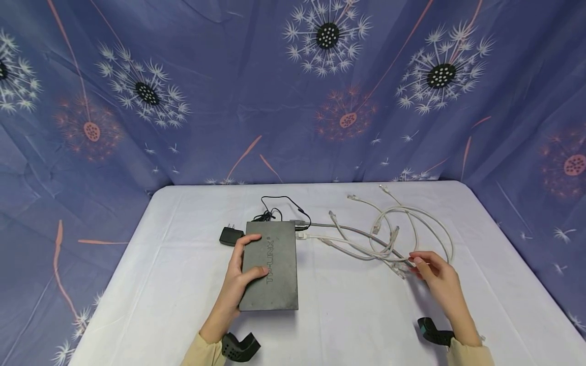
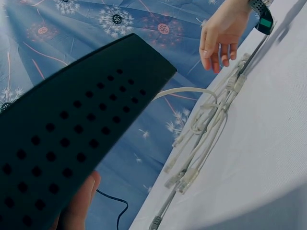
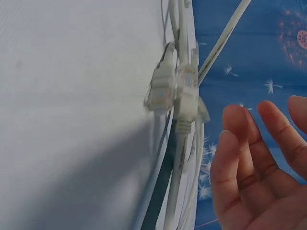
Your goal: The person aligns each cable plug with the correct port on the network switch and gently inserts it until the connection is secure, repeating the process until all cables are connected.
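My left hand (image 1: 242, 274) grips a dark grey TP-LINK network switch (image 1: 281, 264) by its left edge, thumb on the top face. In the left wrist view, rows of vent holes cover the side of the switch (image 2: 91, 115), and one white cable runs out past its far end. On the right, my right hand (image 1: 437, 277) hovers beside a loose bundle of pale network cables (image 1: 366, 249). The right wrist view has the fingers (image 3: 230, 163) loosely bent with nothing between them, near the clear cable plugs (image 3: 187, 91). A white network cable plug (image 1: 302, 236) sits at the switch's right side.
A black power adapter (image 1: 231, 235) with its prongs up lies left of the switch. Its thin black cord (image 1: 276, 197) loops behind the switch. A grey cable (image 1: 348, 227) runs across the white table (image 1: 348, 325). Patterned blue cloth (image 1: 238, 101) hangs behind.
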Demonstrator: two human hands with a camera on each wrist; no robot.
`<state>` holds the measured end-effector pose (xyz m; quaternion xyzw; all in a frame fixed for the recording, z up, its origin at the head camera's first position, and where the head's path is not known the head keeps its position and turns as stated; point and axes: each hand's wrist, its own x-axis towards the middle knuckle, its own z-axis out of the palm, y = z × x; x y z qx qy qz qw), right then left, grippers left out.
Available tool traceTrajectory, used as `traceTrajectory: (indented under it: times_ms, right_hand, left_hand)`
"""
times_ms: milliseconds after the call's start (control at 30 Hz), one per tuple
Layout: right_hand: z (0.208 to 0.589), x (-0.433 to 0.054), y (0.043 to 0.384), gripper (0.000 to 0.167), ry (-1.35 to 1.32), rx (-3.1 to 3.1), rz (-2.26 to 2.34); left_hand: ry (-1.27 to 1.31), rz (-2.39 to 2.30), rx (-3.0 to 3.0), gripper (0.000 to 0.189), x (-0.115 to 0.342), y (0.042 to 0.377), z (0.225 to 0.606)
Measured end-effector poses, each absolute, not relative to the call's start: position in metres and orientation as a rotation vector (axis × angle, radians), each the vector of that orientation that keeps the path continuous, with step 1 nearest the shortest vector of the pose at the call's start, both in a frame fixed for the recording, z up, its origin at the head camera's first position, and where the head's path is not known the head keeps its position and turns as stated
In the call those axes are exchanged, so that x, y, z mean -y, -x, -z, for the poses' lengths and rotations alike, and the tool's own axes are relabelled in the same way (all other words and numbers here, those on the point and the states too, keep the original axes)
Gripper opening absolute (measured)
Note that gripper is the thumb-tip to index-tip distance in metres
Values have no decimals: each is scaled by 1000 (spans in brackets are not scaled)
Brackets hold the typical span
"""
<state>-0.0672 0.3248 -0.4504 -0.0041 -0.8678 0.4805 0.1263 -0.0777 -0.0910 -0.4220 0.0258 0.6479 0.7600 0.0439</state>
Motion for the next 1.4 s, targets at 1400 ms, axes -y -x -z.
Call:
traceTrajectory:
  times_ms: [1400]
  right_hand:
    - [457, -326, 65, 20, 135, 2621, -1327]
  left_hand:
    - [-76, -2334, -1941, 67, 91, 75, 424]
